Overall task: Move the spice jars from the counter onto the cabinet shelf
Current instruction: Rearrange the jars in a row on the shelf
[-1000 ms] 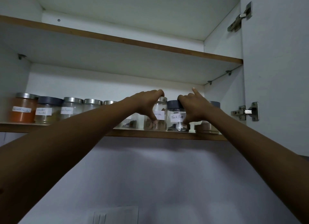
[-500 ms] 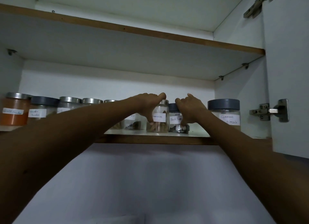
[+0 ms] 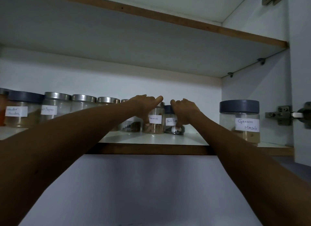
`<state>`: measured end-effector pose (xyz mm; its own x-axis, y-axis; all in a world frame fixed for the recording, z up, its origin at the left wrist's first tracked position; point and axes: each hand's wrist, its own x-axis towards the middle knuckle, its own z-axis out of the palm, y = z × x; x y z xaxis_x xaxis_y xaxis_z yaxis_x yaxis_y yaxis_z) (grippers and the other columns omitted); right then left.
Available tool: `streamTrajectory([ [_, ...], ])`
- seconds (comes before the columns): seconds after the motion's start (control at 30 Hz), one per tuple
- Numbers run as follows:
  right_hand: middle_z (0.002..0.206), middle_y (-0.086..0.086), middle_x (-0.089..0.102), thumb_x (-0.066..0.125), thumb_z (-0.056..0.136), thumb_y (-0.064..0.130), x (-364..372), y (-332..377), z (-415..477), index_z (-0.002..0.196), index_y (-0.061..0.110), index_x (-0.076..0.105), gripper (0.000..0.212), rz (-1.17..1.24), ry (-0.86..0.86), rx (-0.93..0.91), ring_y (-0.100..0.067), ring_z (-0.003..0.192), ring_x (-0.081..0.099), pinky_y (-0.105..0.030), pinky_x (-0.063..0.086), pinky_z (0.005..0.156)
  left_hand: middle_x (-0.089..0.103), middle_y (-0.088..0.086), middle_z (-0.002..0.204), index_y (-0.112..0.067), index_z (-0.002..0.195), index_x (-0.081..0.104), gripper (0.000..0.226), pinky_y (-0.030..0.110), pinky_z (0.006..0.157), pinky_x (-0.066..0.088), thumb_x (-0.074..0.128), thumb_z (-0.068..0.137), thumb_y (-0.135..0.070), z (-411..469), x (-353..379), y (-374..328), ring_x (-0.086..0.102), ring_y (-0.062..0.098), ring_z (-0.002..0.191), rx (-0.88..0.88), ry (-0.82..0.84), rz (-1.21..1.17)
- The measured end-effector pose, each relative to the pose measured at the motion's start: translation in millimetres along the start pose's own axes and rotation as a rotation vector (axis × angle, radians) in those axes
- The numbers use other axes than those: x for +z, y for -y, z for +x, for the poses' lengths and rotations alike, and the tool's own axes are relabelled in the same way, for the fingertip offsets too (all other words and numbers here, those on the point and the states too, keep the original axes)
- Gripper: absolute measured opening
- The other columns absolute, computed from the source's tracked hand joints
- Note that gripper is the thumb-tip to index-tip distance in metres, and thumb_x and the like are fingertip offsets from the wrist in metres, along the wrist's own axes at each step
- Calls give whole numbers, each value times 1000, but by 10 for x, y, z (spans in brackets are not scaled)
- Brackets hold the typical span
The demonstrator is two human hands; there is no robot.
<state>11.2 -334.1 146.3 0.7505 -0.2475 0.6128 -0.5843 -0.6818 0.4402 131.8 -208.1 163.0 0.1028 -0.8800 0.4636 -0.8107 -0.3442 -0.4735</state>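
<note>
Both jars in hand are on the shelf already, mid-row toward the back. Left hand grasps the cinnamon jar: fingers over the lid, thumb down its left side. White label reads "nnamon", first letters hidden by the thumb; brown sticks inside. Right hand grasps the black pepper jar, which touches or stands just beside the cinnamon jar on its right. Fingers are curled over its dark lid, thumb down the front. Label reads "Black Pepp", the rest is behind the hand

Garam masala jar is at the right, nearer the front edge and well apart from those two. It has a grey lid, handwritten "Garam Masala" and tan powder low down

Left of the hands is a row along the back:
- dark-contents jar, label hidden by the left forearm
- two steel-lid jars, labels also hidden
- pepper jar, reads "Pepper", first word blurred
- grey-lid jar, two-line label too blurred to read
- orange jar, cut by the frame edge

Upper shelf is overhead. Door is open at the right, with a hinge on the cabinet side. Both forearms cross the shelf's front edge
</note>
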Motion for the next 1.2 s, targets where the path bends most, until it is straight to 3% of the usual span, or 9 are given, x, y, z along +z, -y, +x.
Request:
streamTrajectory([
  [0.1,111,-12,60,83,64,33,54,29,72,121,8,36,78,13,1,-6,-29,103,55,-34,43,77,55,14,122,-13,131,23,90,38,97,39,83,67,-33,50,102,82,52,26,103,-7,3,44],
  [0.17,109,-12,60,82,64,33,65,25,93,121,9,35,78,18,5,-18,-29,99,57,-33,42,73,55,15,126,-12,134,20,95,43,113,20,82,67,-36,85,137,110,52,29,115,-8,16,119],
  [0.27,107,-11,60,82,64,32,90,3,87,118,9,36,75,38,-10,-19,-29,97,56,-33,39,68,56,13,126,-12,136,18,97,47,115,9,81,67,-41,113,148,109,53,29,117,-23,6,186],
  [0.57,107,-11,56,81,63,26,147,-1,45,116,10,36,71,172,-7,6,-27,94,52,-34,41,69,50,11,130,-9,138,16,101,58,111,5,77,68,-48,97,219,40,51,26,119,-92,-59,302],
  [0.7,128,-15,47,82,61,32,174,12,62,132,8,29,92,225,42,11,-31,114,45,-40,40,93,13,22,154,-11,148,3,112,62,110,-1,66,71,-63,30,247,5,12,35,143,-147,-70,395],
  [0.83,155,-21,1,76,69,44,127,18,-16,147,6,-4,119,212,38,34,-36,142,8,-43,10,115,-5,25,155,-19,147,-18,104,61,111,-6,38,80,-75,-75,216,-89,-7,38,144,-235,-129,313],
  [1.0,155,-15,12,69,82,31,-60,90,-244,148,8,4,96,350,-114,110,-30,141,20,-40,20,113,8,12,158,-20,150,2,79,60,112,-8,30,91,-63,-239,26,-226,-5,29,145,-249,-215,292],
  [1.1,143,-14,39,60,87,15,-243,68,-497,144,7,23,69,313,-351,115,-29,125,44,-38,43,95,23,6,155,-21,148,20,65,58,112,-5,42,94,-49,-321,-85,-334,5,27,146,-212,-312,180],
  [1.2,128,-12,54,54,86,10,-427,-60,-786,130,6,46,45,262,-536,86,-28,112,53,-37,47,87,36,3,149,-23,144,31,56,52,115,-2,49,93,-36,-320,-219,-542,18,22,143,-126,-403,9],
])
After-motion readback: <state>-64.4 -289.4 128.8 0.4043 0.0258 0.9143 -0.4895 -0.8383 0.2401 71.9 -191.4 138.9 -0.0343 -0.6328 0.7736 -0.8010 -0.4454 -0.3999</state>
